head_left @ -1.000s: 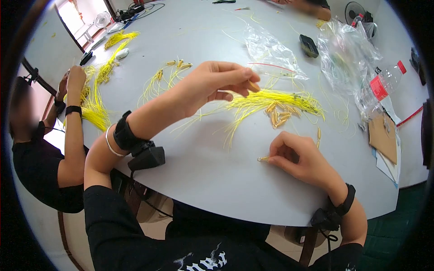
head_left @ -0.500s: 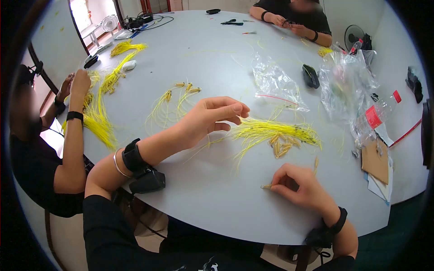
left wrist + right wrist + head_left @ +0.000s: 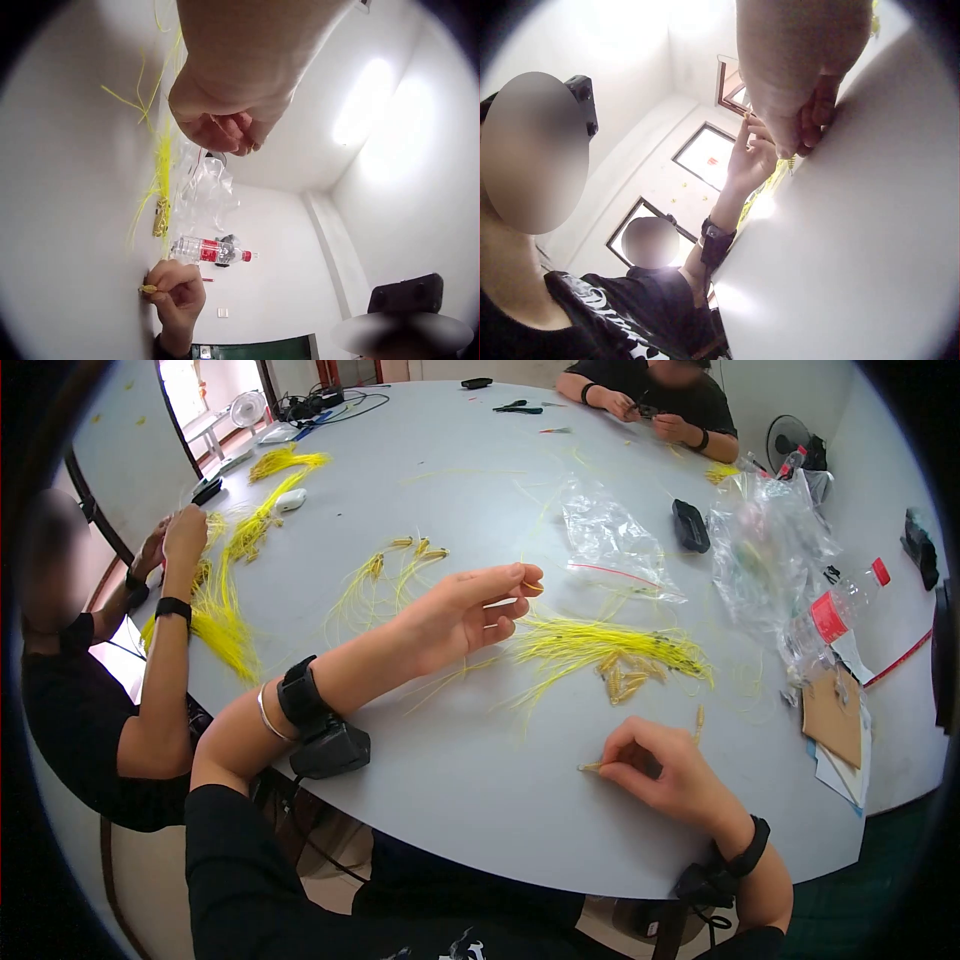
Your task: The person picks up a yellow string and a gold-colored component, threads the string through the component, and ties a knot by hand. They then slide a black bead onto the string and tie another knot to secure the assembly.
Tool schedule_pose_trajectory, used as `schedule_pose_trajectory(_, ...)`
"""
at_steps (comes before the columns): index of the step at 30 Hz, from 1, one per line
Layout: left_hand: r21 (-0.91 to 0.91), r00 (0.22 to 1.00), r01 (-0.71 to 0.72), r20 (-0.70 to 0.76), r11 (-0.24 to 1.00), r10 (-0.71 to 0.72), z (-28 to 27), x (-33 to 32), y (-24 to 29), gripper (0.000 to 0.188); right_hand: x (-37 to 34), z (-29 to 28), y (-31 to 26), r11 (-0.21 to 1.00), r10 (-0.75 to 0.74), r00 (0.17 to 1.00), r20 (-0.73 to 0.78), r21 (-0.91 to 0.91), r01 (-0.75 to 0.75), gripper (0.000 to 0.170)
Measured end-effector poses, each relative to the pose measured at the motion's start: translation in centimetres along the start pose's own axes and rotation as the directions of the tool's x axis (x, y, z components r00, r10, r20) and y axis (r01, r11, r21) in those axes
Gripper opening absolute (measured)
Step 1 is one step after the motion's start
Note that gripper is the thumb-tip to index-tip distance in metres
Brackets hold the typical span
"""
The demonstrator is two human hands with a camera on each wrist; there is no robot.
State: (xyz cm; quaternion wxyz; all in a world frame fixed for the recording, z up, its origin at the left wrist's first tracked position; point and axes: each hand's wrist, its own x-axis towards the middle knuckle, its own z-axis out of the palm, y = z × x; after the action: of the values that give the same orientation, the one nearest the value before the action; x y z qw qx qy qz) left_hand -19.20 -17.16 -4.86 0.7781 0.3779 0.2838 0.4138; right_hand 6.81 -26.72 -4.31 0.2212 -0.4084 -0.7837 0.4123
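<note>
I see the left hand (image 3: 468, 612) shifted slightly frame-left, its grip unclear, while the right hand (image 3: 672, 772) pinches a spring (image 3: 590, 767), seemingly ready.

Premises present as an indoor handwork room. Around one large shared surface (image 3: 480, 800) sit a person (image 3: 80, 740) at its left edge and another person (image 3: 700, 405) at its far edge; it carries bundled yellow strands (image 3: 610, 648) and small gold coiled pieces (image 3: 628, 678), with a plastic bag (image 3: 760, 545) near its right edge.

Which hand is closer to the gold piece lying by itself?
Right: the right hand is just beside the gold piece; the left hand is farther, off to its left.
</note>
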Motion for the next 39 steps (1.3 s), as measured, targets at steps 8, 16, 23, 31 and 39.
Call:
schedule_pose_trajectory(8,0.067,0.985,-0.171,-0.026,0.983,0.173,-1.8,0.6,2.4,0.019,0.0,0.0,0.0,1.000,0.004,1.000,-0.001,-0.015,-0.004,0.011)
schedule_pose_trajectory(16,0.444,0.835,-0.288,-0.317,0.848,0.450,-12.0,1.0,10.6,0.041,-0.1,0.2,-0.1,0.999,0.019,1.000,-0.023,-0.028,-0.020,0.011)
schedule_pose_trajectory(23,-0.045,0.832,-0.417,-0.422,0.908,0.361,-5.8,1.3,8.0,0.051,0.0,0.2,-0.1,0.999,0.018,0.999,-0.027,-0.037,-0.019,0.011)
schedule_pose_trajectory(31,0.689,0.976,-0.212,0.182,0.693,0.119,1.5,-1.0,2.7,0.024,-0.1,0.1,0.8,0.962,0.079,0.993,-0.086,0.267,-0.053,0.010)
schedule_pose_trajectory(39,0.710,0.920,-0.129,0.346,0.692,-0.183,5.8,-1.8,-3.1,0.029,0.0,0.4,0.4,0.913,0.091,0.990,-0.107,0.407,-0.040,0.015)
